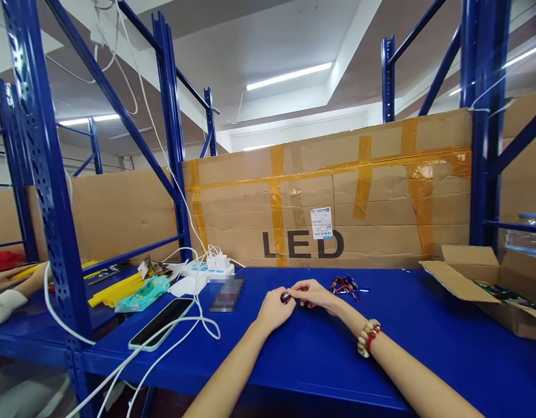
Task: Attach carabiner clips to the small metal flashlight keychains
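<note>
Both my hands meet over the blue shelf top [424, 348] near its middle. My left hand [274, 310] is closed and pinches a small dark round part [286, 298] at its fingertips. My right hand [312, 293], with a bead bracelet on the wrist, is closed too, and its fingertips pinch the same small part from the right. What the part is stays too small to tell. A little pile of small red and blue parts [348, 285] lies just right of my hands.
A phone [162, 323] lies on a white cable at left, near a power strip [207, 267], a wipes pack [143, 293] and yellow tubes [113, 289]. A taped LED carton [337, 197] stands behind. An open cardboard box [489, 284] sits at right. Another person's hand [9, 278] shows far left.
</note>
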Demonstrator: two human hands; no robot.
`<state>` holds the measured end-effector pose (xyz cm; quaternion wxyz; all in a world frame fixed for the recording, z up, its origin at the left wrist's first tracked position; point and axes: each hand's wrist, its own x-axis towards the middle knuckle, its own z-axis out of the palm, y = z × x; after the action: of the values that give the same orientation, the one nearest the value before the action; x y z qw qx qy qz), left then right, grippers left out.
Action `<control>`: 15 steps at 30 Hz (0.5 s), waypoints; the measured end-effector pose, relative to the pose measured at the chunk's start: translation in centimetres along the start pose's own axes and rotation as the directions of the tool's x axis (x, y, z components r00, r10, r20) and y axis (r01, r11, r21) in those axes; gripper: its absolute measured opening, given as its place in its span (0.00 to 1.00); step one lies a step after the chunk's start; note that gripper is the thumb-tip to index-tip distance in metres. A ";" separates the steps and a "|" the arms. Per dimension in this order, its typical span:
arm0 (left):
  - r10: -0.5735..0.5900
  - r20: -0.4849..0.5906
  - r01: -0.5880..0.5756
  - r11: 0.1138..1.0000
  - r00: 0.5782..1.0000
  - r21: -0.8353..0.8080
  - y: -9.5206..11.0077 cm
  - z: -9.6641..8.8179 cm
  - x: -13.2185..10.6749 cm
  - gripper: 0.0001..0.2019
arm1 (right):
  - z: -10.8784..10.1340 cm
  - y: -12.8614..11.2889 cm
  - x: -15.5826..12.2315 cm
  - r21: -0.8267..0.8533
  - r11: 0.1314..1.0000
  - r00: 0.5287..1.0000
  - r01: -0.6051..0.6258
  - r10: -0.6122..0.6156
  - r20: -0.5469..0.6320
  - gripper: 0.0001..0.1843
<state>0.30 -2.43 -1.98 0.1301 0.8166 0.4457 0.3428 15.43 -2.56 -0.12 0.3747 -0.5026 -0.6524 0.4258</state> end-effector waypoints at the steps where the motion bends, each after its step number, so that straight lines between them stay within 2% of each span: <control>1: 0.026 -0.002 -0.026 0.999 1.000 -0.023 -0.1 0.1 0.1 0.07 | -0.1 0.1 0.0 0.012 1.000 1.000 0.015 -0.015 -0.017 0.29; 5: 0.140 0.023 -0.137 0.987 0.990 -0.087 -0.2 0.1 0.2 0.09 | -0.9 0.1 0.0 0.034 0.997 0.997 0.067 -0.065 -0.046 0.28; 8: 0.217 0.039 -0.210 0.969 0.975 -0.134 0.0 0.0 0.1 0.12 | -1.8 -0.1 -0.2 -0.012 0.995 0.994 0.104 -0.104 -0.020 0.26; 12: 0.273 0.093 -0.256 0.952 0.957 -0.168 0.4 -0.1 -0.2 0.14 | -2.6 -0.4 -0.4 -0.107 0.979 0.985 0.173 -0.171 0.026 0.22; 15: 0.284 0.089 -0.266 0.948 0.955 -0.178 0.5 -0.1 -0.4 0.12 | -2.7 -0.4 -0.5 -0.148 0.968 0.979 0.203 -0.202 0.026 0.19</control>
<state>0.46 -3.05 -1.83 0.1727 0.8756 0.2895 0.3459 17.87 -2.61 1.15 0.3739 -0.4579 -0.7325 0.3375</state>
